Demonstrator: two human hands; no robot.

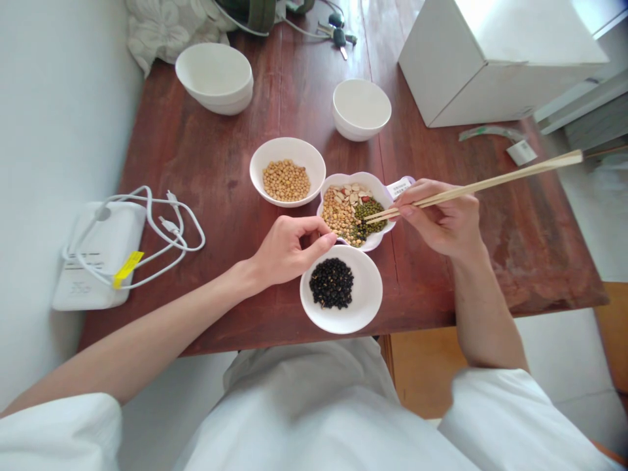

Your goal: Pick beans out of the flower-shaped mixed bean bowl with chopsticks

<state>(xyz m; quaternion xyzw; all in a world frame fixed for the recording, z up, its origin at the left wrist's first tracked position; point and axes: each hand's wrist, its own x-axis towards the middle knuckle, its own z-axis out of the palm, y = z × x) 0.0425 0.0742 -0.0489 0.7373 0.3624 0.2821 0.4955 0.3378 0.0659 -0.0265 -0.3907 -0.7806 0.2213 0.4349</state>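
My right hand [439, 216] grips a pair of wooden chopsticks [500, 181], whose tips reach into a scalloped purple-rimmed dish [336, 179]. The dish holds yellow soybeans [338, 208], green mung beans [373, 212], pale peanut pieces [350, 195] and a few black beans. Whether the tips pinch a bean is too small to tell. With thumb and forefinger together, my left hand [294, 247] holds the near left rim of this dish. Just below it stands a white bowl [367, 288] with black beans [331, 283]. Another white bowl [260, 171] with soybeans [286, 180] is behind my left hand.
Two more white bowls [216, 78] [362, 111] stand farther back. At the left lies a white device [93, 242] with a coiled cable [189, 247]. A large white box [490, 72], keys [338, 36] and a strip with a tag [521, 152] occupy the far side.
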